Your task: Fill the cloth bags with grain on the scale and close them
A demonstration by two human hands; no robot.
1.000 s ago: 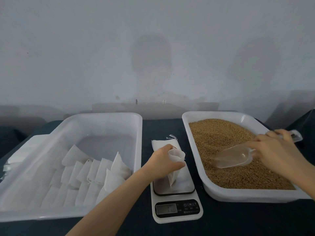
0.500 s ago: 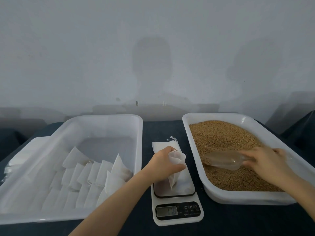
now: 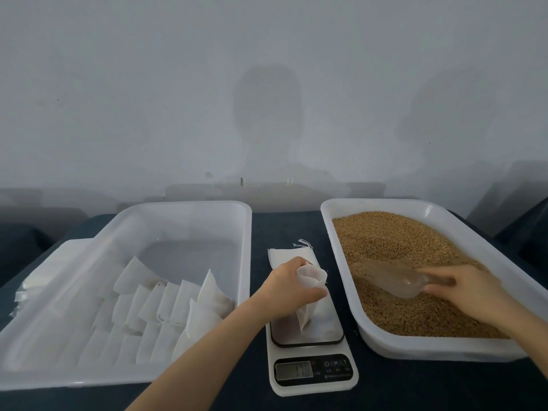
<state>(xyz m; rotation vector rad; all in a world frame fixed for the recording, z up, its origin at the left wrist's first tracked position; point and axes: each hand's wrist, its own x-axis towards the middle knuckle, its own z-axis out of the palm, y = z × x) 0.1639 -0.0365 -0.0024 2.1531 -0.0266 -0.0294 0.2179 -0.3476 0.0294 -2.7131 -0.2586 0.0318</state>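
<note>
My left hand point(image 3: 289, 287) grips the open mouth of a small white cloth bag point(image 3: 310, 295) that stands on the plate of the white kitchen scale point(image 3: 308, 369). The bag hangs limp and looks empty. My right hand point(image 3: 465, 289) holds the handle of a clear plastic scoop point(image 3: 391, 277), which lies low in the brown grain point(image 3: 394, 247) of the white tray point(image 3: 439, 348) on the right, its mouth pointing left. A few flat empty bags point(image 3: 286, 256) lie behind the scale.
A large white tray point(image 3: 189, 209) on the left holds several filled white bags point(image 3: 166, 307) in rows. A stack of flat white cloth point(image 3: 41, 274) lies beside its left rim. Everything sits on a dark blue table against a grey wall.
My right hand has drawn the scoop leftward and lower through the grain. My left hand keeps the bag upright on the scale without moving.
</note>
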